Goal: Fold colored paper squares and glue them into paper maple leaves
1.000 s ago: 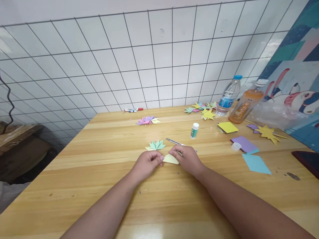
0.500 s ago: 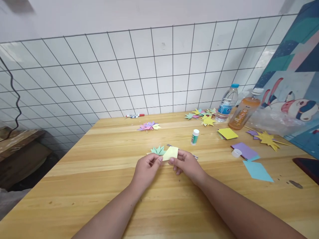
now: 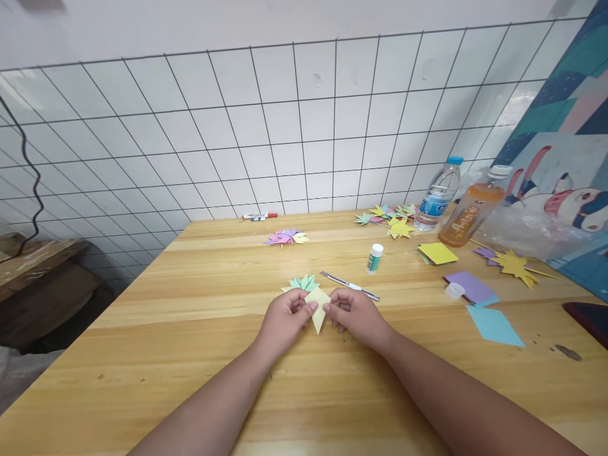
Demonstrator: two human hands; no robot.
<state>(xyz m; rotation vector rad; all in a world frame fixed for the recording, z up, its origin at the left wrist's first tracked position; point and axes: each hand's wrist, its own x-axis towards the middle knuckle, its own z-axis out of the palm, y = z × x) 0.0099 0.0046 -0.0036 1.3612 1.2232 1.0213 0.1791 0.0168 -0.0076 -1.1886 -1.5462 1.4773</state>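
Pale-yellow paper (image 3: 318, 311), one, kite-shaped: pinched at opposite sides by thumb and fingers of the left hand (image 3: 287, 318) and right hand (image 3: 355, 314), held front-left of the glue stick (image 3: 374, 259). Slim tool (image 3: 349, 285), one: laid before the stick. Green paper fan (image 3: 304, 282), one: placed front-left of it.
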